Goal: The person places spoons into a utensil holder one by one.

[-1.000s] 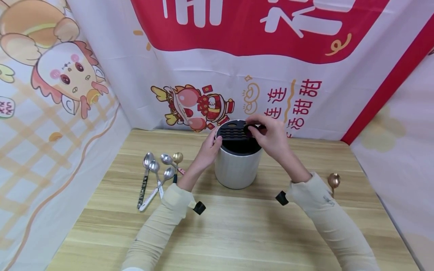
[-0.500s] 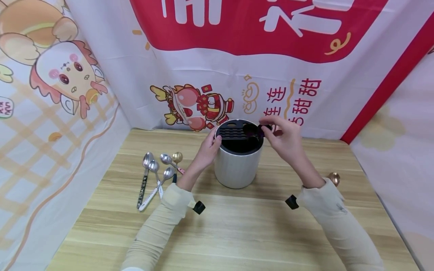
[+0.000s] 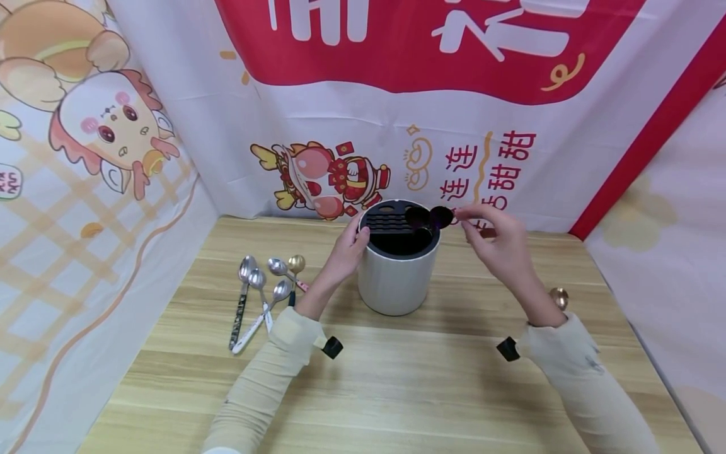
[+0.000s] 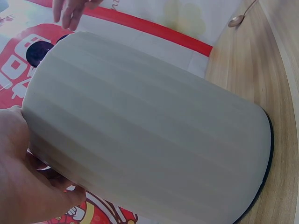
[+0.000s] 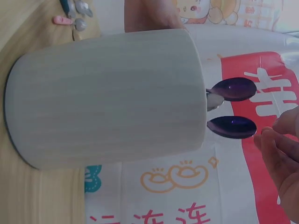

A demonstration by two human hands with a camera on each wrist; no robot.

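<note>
A light grey utensil holder (image 3: 395, 284) with a black slotted insert (image 3: 387, 222) stands upright on the table. My left hand (image 3: 348, 249) grips its left side near the rim, the thumb at the top edge. Two dark purple spoons (image 5: 233, 88) stick up out of the holder, bowls upward, with a silver spoon (image 5: 215, 101) between them in the right wrist view. My right hand (image 3: 499, 243) is just to the right of the nearer purple spoon (image 3: 441, 217), fingertips close to its bowl and slightly apart from it. The handles are hidden inside the holder.
Several spoons (image 3: 258, 277) with silver or gold bowls lie crossed on the wooden table (image 3: 386, 391) at left. A copper-coloured spoon (image 3: 559, 297) lies at right, partly behind my right forearm. Printed cloth (image 3: 351, 107) hangs behind and at both sides.
My right hand has let go of the purple spoon and moved right, away from the holder; the spoon stays standing in it. My left hand has not moved.
</note>
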